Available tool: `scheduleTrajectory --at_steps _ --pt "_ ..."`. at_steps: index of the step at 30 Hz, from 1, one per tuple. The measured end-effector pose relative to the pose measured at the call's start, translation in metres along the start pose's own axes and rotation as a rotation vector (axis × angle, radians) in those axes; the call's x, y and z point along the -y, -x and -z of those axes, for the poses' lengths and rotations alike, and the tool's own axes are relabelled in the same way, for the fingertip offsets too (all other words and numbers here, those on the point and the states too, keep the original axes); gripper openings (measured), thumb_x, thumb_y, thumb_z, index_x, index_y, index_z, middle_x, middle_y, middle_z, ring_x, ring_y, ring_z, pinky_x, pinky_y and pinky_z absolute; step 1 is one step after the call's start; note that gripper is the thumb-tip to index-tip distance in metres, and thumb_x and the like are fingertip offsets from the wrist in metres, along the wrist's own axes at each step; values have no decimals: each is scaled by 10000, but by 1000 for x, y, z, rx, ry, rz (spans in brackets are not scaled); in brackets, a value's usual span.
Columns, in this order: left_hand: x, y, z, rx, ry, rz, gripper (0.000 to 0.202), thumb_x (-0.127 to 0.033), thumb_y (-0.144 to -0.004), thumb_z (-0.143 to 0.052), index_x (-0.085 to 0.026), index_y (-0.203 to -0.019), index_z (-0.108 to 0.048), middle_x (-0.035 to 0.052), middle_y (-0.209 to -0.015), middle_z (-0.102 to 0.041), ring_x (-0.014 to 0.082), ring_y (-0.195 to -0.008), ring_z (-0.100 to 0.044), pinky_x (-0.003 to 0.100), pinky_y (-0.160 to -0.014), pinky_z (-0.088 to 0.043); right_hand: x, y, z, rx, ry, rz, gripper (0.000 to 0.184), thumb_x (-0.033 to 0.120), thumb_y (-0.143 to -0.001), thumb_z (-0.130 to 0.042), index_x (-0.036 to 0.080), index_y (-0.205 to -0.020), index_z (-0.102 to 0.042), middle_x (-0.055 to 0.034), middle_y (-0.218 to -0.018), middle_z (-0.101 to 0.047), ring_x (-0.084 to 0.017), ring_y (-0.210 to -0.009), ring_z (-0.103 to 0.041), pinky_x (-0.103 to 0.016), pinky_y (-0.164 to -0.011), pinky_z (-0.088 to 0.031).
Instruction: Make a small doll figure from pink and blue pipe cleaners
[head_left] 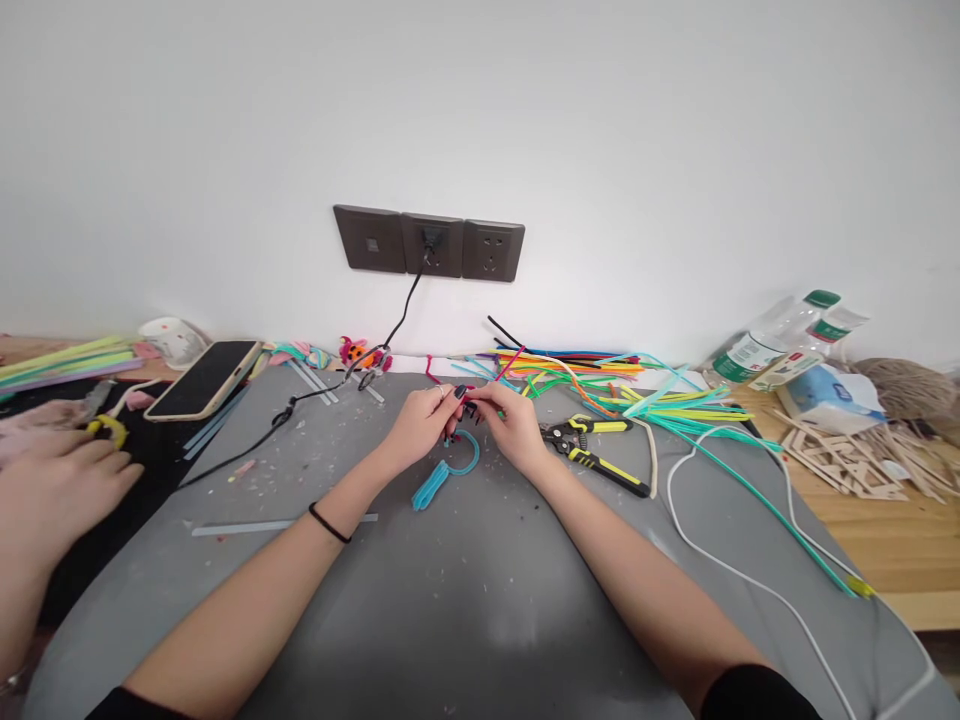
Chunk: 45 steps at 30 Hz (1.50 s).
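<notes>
My left hand [424, 425] and my right hand [514, 425] meet over the grey mat [465, 600], fingertips pinched together. Between them they hold a thin red pipe cleaner [508, 364] that sticks up and away, joined to a blue pipe-cleaner piece [444, 472] whose loop hangs below the fingers and lies folded on the mat. A black band sits on my left wrist.
Yellow-handled pliers [596, 450] lie just right of my right hand, beside a heap of coloured pipe cleaners [600, 380] and a white cord [720, 560]. A phone [202, 378] and a black cable lie at the left. Another person's hand [56, 490] is at the far left. Bottles and wooden sticks at right.
</notes>
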<state>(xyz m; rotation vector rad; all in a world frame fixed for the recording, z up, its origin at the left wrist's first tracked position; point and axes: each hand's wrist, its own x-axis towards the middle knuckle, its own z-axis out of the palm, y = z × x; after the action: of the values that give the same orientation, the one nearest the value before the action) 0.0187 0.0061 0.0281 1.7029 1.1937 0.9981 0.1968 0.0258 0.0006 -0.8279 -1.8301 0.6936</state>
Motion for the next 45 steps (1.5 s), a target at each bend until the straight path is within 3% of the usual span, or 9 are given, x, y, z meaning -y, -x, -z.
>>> scheduleTrajectory --at_steps 26,30,34,45 --pt "5 -2 -2 57 79 44 482 -632 -907 -471 -216 -662 -481 -24 -497 -517 122 -461 -483 242 -486 -401 -1 0 7 41 52 46 247 279 -1003 -493 237 -936 -727 -46 -819 -708 -185 -766 -657 -300 -735 -544" --pt "8 -5 2 -38 131 78 480 -652 -873 -520 -218 -669 -490 -29 -509 -513 124 -463 -484 246 -472 -408 -1 0 1 53 -1 6 208 292 -987 -546 242 -1102 -712 -64 -950 -727 -195 -854 -675 -313 -772 -557" --pt "10 -7 7 -103 148 80 499 -679 -862 -535 -214 -681 -511 -25 -527 -530 124 -464 -499 254 -486 -434 -1 0 -3 73 -59 -33 353 255 -943 -593 236 -1294 -620 -56 -965 -716 -178 -815 -665 -300 -749 -566" --pt "10 -5 1 -1 144 55 522 -705 -868 -526 -202 -728 -539 -18 -561 -564 124 -473 -516 254 -484 -440 -1 0 -3 19 -96 -51 196 227 -939 -562 229 -1097 -677 -65 -1021 -727 -181 -865 -692 -310 -777 -585"
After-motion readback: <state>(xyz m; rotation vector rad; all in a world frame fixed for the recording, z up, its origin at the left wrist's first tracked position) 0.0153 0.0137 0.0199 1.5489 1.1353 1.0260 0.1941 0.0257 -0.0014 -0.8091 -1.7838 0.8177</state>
